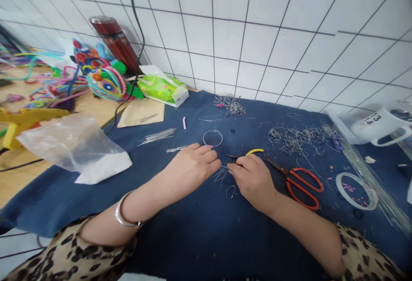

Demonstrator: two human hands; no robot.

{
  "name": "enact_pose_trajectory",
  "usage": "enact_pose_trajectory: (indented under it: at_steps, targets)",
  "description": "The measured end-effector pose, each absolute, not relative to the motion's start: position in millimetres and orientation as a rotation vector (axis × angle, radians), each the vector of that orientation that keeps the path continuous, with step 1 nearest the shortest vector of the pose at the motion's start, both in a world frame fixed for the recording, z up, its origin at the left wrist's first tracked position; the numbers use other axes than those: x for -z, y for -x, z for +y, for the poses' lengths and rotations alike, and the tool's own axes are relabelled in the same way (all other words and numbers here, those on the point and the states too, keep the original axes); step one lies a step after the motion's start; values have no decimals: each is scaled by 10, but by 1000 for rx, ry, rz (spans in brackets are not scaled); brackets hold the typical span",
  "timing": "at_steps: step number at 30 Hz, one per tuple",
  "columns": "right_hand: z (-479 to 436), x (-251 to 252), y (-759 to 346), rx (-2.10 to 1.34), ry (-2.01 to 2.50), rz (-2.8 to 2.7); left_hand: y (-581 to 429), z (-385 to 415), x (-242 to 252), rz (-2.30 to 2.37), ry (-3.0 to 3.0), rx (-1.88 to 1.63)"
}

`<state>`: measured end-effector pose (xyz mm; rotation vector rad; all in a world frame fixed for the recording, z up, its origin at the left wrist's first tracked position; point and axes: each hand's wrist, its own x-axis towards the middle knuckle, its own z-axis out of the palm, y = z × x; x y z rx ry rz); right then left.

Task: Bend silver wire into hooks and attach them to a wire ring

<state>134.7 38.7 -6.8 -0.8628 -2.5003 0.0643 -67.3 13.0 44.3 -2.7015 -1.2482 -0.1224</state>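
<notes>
My left hand [196, 163] is closed in a pinch near the middle of the blue cloth, its fingertips turned away from me. Just beyond its knuckles lies a wire ring [213, 131] with tiny pink beads at its near side. Facing it, my right hand [252, 180] pinches what looks like a thin wire [223, 167] between thumb and forefinger. Pliers with a yellow handle [255, 151] sit at the right hand, partly hidden by it, dark jaws pointing left. Bent wire pieces [219, 175] and a small wire loop [231, 191] lie between the hands.
Red-handled scissors [304, 186] lie right of my right hand, near a round tray [341, 178] of pink beads. Tangled wire [296, 139], straight wires [159, 135] and a white mug [383, 126] surround the work. Left are a plastic bag [77, 143] and yellow glue gun [13, 124].
</notes>
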Motion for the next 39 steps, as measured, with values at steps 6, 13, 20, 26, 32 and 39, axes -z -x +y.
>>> enact_pose_trajectory:
  at_steps: [6,13,20,26,32,39]
  targets:
    - [376,26,-1336,18,935,-2598,574,119,-384,-1173,2635,110]
    - [376,52,-1343,36,1003,-2635,443,133,-309,-1179,2618,128]
    - [408,65,-1373,-125,1069,-2620,411,137,-288,-1302,2615,141]
    - [464,58,-1372,-381,1068,-2499,409,132,-228,-1375,2536,216]
    - [499,44,-1382,-893,1145,-2149,408,167,-142,-1661,2576,534]
    - [479,-37,-1346,-1753,1139,-1459,366,203,-99,-2205,2759,1461]
